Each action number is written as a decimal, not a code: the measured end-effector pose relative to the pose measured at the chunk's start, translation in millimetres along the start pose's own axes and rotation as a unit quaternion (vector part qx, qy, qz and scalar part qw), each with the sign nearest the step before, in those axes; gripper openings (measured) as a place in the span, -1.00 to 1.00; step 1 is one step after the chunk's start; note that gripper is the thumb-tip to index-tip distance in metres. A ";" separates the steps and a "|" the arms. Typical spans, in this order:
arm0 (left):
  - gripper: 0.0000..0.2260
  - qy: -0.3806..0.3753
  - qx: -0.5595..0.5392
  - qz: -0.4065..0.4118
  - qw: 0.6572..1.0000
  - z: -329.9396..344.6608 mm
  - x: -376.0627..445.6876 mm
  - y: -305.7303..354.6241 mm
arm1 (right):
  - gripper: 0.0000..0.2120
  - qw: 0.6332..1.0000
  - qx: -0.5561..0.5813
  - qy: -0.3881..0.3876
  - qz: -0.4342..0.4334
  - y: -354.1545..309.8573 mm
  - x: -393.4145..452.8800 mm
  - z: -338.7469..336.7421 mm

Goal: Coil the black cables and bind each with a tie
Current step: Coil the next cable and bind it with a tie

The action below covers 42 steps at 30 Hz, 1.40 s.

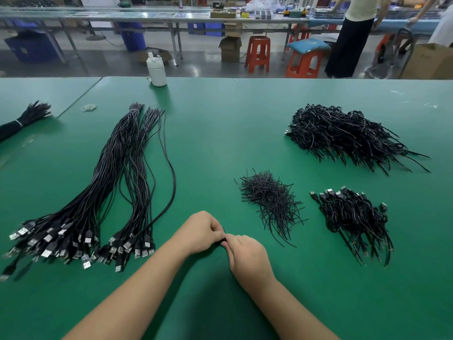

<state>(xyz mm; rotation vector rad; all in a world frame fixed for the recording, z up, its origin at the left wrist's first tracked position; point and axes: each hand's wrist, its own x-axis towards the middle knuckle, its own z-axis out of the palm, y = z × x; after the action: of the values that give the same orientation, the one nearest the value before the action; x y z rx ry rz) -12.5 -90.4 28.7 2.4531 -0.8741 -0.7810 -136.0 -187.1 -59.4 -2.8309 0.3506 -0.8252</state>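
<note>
My left hand (pixel 202 231) and my right hand (pixel 246 257) meet at the front middle of the green table (pixel 220 133). Both pinch a small black coiled cable (pixel 223 239), almost wholly hidden between the fingers. On the left lie two long bundles of straight black USB cables (pixel 115 182), plugs toward me. A loose heap of black ties (pixel 268 201) sits just right of my hands. Further right is a small pile of bound coils (pixel 353 217), and behind it a larger pile of bound coils (pixel 343 133).
A white bottle (pixel 157 69) stands at the table's far edge. Rubber bands (pixel 89 107) lie near the back left, beside another tied cable bundle (pixel 22 120). Beyond the table are red stools (pixel 257 54), benches and a standing person (pixel 355 33).
</note>
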 end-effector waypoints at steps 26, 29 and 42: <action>-0.96 -0.038 0.102 0.058 0.992 -5.5 0.3 2.6 | -0.72 0.997 -0.037 0.052 -0.042 -0.2 -0.4 -3.0; -0.97 -0.032 0.124 0.084 0.988 -4.4 -4.0 0.1 | -0.81 0.997 -0.040 0.042 -0.051 -0.7 1.0 -6.0; -0.95 -0.088 -0.402 -0.007 0.912 -36.9 -13.3 -14.0 | -0.47 0.989 0.074 0.052 -0.120 1.6 34.9 -55.2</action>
<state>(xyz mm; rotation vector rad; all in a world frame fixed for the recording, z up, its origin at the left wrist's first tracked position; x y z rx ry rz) 8.1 -64.3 53.6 1.6749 -0.4470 -1.1087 -137.8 -203.5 3.8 -2.7306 -0.0408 -1.0012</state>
